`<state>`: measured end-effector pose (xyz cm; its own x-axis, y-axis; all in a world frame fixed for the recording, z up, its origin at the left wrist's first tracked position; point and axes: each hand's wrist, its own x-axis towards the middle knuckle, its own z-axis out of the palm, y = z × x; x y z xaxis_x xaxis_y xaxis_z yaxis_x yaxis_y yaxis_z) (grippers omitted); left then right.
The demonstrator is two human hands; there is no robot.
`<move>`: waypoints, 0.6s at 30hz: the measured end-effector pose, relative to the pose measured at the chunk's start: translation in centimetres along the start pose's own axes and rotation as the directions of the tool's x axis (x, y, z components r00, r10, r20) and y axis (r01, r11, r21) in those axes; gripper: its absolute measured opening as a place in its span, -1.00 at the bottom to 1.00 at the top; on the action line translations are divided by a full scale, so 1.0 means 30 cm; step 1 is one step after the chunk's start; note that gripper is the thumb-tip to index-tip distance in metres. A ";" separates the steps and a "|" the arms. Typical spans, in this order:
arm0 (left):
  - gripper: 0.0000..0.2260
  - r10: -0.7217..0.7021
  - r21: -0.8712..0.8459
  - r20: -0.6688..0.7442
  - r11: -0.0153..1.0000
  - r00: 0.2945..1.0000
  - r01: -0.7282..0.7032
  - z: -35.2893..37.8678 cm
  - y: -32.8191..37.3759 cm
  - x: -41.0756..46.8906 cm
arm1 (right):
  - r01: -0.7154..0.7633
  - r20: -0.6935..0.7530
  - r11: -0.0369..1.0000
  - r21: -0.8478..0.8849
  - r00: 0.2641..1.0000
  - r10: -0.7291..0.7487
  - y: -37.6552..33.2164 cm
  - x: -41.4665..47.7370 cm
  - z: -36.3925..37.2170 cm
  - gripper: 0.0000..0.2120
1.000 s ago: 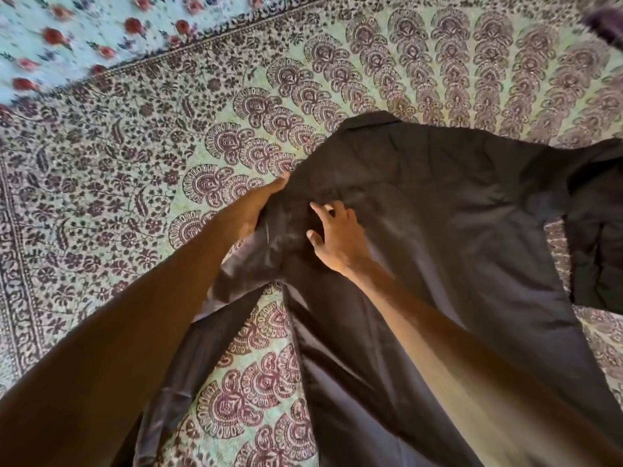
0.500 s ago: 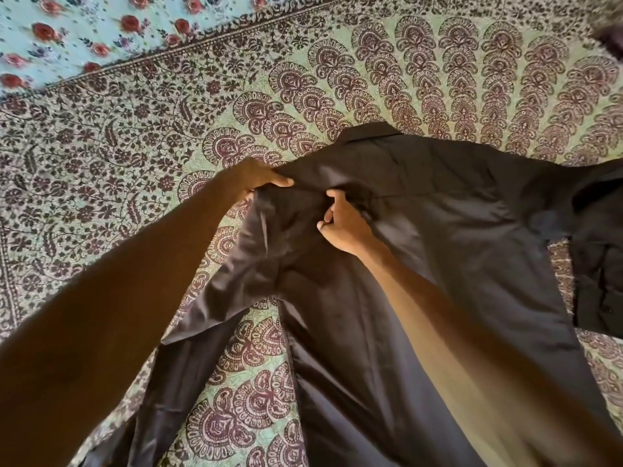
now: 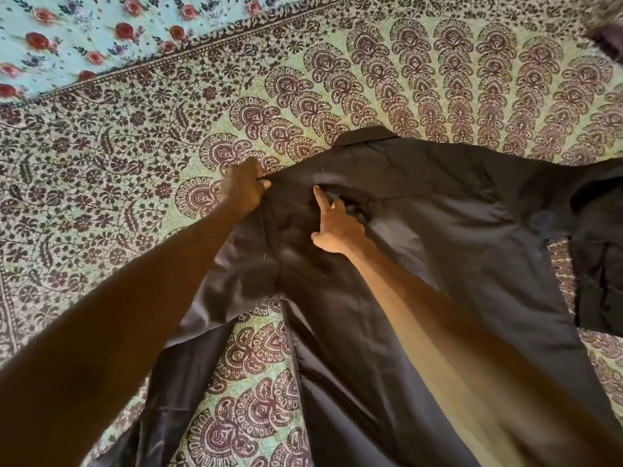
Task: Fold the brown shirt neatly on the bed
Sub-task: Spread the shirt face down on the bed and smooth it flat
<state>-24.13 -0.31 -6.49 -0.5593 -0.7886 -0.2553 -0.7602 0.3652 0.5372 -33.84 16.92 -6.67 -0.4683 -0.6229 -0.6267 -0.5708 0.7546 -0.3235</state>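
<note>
Ok so the brown shirt (image 3: 455, 247) is lying spread out on the bedspread (image 3: 438, 79) (green w/ maroon paisley print), collar (image 3: 364, 138) at the far end, body running back toward me on the near side. It fills the middle and right of what I can see.

My left hand (image 3: 244, 188) is at the shirt's left shoulder edge, fingers curled round the cloth w/ the thumb on top, so it's got a proper hold there. My right hand (image 3: 337, 227) is just beside it, a bit nearer and to the right, lying on the fabric below the collar. Index finger is straight, pointing far, thumb sticks out left. The other fingers are tucked down into a dark crease, and tbh I can't tell if they've actually got cloth pinched or not.

Left sleeve (image 3: 188, 332) trails off near-left under my forearm, w/ a strip of bedspread showing btwn it and the body. The right sleeve (image 3: 600, 264) is bunched at the right edge. Far left there's a light blue floral sheet (image 3: 67, 35).
</note>
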 end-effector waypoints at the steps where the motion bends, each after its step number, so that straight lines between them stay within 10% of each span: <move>1: -0.87 -0.026 0.017 -0.035 0.999 0.999 0.027 0.012 0.018 -0.013 | 0.012 0.044 0.998 0.054 0.999 -0.015 0.002 -0.002 -0.010 -0.11; 5: -0.58 0.001 0.249 -0.235 0.967 0.972 0.059 0.082 0.089 -0.088 | 0.109 -0.075 0.826 0.554 0.994 -0.081 0.072 -0.012 -0.089 -0.55; 9: -0.54 0.126 0.241 -0.198 0.968 0.972 -0.076 0.205 0.172 -0.254 | 0.081 -0.621 0.986 0.147 0.783 0.028 0.273 -0.015 -0.176 -0.67; 18: -0.40 0.179 0.369 -0.137 0.922 0.974 -0.117 0.393 0.122 -0.268 | -0.157 -0.263 0.986 -0.050 0.955 0.139 0.630 0.132 -0.301 -0.38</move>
<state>-26.30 13.21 -11.95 -0.6353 -0.7711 -0.0424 -0.7575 0.6116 0.2282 -52.57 26.88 -8.86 -0.7039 -0.5439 -0.4569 -0.5228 0.8321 -0.1851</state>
